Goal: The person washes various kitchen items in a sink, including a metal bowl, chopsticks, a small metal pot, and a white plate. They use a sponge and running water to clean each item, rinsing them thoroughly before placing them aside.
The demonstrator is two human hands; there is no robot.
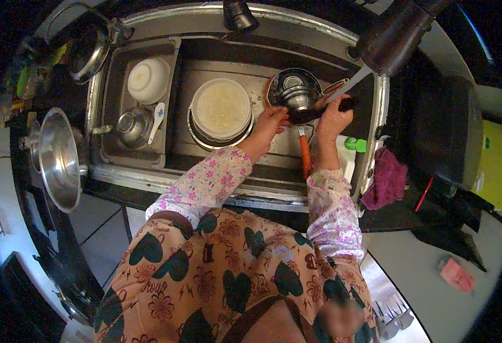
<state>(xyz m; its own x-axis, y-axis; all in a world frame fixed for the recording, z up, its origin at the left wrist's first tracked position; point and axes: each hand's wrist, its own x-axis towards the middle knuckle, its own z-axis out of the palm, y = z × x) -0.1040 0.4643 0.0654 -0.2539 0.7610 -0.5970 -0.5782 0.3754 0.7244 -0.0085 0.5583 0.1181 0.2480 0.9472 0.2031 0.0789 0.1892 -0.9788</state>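
Observation:
My left hand [271,127] and my right hand [334,119] are closed on a dark, elongated thing [305,118], whose kind I cannot make out. My right hand is beneath a stream of water [351,83] from the black faucet [396,40]. Just behind the dark thing, metal bowls [296,96] sit in an orange-rimmed pan [270,94]. An orange handle [305,153] points toward me between my forearms. Left of my left hand, a large white bowl [221,108] filled with cloudy liquid rests in a metal vessel [201,137].
The sink's left basin [109,94] holds a white bowl [148,80], a metal bowl [133,127] and a white spoon [157,123]. A green-capped bottle [355,144] is by my right wrist. A maroon cloth [386,178] hangs at the right edge; a metal basin [61,160] stands left.

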